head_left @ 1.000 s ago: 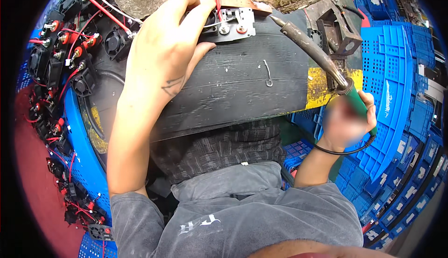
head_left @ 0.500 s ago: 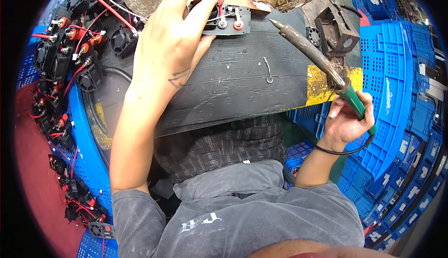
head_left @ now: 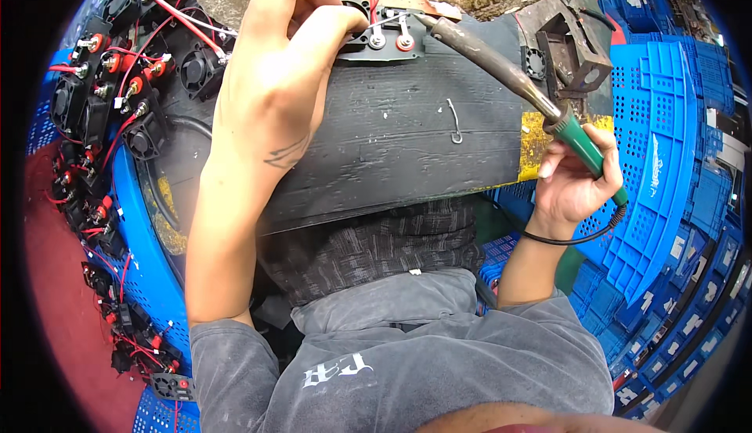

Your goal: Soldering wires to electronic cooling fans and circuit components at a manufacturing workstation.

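Up near the far edge of the workbench point(head_left: 376, 159), roughly mid-width, sits one black fan panel point(head_left: 391, 51) with two screw terminals, one ringed red. Left hand point(head_left: 276, 69) is curled around its left end, pinching a thin silvery wire point(head_left: 392, 19) that pokes out over the panel, though the fingertips are partly hidden. Right hand point(head_left: 570, 196) is just off the near right corner, fingers wrapped round the green handle of one soldering iron point(head_left: 509, 77). Its tip is right at the wire's end by the panel's far right corner; can't tell if they're actually touching.

Room-wise, a wide stretch of black top runs from the panel to the near edge, with one bent wire point(head_left: 455, 124) lying on it, so the forearms get decent space. Right edge is tighter: one metal bracket point(head_left: 583, 49), one small fan point(head_left: 535, 63) beside it, then one big blue crate point(head_left: 662, 135) past the edge. Left edge is crowded with wired fan units point(head_left: 141, 142), too tangled to count.
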`<action>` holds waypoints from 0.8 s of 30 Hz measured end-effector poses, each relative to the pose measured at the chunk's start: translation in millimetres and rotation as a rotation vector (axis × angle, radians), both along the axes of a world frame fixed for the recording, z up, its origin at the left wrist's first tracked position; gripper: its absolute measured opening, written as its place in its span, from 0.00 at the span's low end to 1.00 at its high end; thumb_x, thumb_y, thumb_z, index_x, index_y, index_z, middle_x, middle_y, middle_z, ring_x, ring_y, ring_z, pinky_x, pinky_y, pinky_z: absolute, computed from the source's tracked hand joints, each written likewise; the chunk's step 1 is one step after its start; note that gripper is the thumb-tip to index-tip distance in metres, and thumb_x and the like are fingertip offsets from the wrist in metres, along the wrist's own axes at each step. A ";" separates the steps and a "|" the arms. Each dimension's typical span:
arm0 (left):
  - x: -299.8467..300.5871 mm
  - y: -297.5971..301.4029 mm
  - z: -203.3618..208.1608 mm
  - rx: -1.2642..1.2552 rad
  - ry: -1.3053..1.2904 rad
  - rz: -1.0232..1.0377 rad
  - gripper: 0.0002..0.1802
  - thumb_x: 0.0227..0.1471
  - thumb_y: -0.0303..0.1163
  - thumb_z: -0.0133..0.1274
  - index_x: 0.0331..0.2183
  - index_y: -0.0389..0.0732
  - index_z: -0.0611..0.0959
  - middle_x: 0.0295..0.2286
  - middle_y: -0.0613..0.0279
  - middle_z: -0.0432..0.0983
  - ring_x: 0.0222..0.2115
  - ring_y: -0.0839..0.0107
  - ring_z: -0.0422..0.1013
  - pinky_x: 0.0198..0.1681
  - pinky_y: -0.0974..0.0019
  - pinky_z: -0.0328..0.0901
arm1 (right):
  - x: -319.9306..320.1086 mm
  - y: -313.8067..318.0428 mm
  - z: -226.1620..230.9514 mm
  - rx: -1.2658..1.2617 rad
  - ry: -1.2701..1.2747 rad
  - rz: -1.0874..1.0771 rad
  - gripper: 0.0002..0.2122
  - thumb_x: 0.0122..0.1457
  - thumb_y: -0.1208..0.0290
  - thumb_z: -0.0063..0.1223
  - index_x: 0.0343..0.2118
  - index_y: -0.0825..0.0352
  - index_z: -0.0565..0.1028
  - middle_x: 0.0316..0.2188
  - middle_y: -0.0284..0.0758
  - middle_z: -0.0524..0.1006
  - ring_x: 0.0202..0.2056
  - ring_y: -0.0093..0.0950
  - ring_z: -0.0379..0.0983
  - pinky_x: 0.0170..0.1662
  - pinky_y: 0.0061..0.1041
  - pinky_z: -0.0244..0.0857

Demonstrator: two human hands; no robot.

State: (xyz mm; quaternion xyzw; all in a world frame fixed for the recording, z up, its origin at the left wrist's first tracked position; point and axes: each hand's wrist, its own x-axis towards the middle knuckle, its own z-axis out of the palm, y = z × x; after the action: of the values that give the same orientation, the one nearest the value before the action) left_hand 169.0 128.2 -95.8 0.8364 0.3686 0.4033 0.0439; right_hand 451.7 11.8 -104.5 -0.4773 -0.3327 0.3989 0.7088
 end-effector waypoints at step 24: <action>-2.3 3.1 -5.6 0.013 -0.015 -0.070 0.14 0.39 0.15 0.58 0.34 0.34 0.84 0.34 0.56 0.70 0.30 0.68 0.71 0.32 0.71 0.67 | 5.8 5.7 -13.3 0.003 0.124 0.105 0.21 0.63 0.55 0.35 0.39 0.70 0.74 0.27 0.48 0.78 0.15 0.34 0.72 0.12 0.23 0.64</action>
State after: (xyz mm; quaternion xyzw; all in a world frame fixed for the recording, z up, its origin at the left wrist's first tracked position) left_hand 166.7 131.2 -101.5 0.8459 0.3363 0.4103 0.0553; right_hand 457.5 17.5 -117.8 -0.4324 -0.3133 0.4637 0.7070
